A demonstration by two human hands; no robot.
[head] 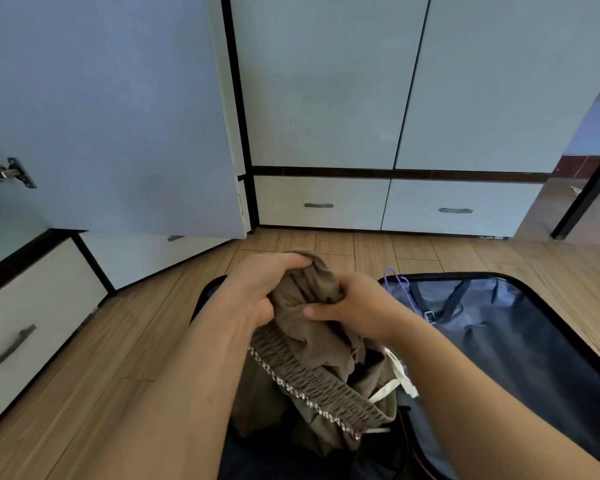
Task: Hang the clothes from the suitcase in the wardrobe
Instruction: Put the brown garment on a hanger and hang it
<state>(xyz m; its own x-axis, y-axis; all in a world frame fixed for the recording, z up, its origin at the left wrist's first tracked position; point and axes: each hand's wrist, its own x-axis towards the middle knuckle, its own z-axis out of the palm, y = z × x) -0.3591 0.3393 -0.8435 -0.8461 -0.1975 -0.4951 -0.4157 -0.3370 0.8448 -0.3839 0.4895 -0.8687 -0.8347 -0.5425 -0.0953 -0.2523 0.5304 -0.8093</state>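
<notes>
Both hands' fingers (293,263) grip the olive trousers (312,344) above the suitcase (520,341)

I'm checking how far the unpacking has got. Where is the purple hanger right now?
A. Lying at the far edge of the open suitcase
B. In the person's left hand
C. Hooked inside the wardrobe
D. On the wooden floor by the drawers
A: the purple hanger lies at the far rim of the open suitcase, while both hands grip the olive garment.
</notes>
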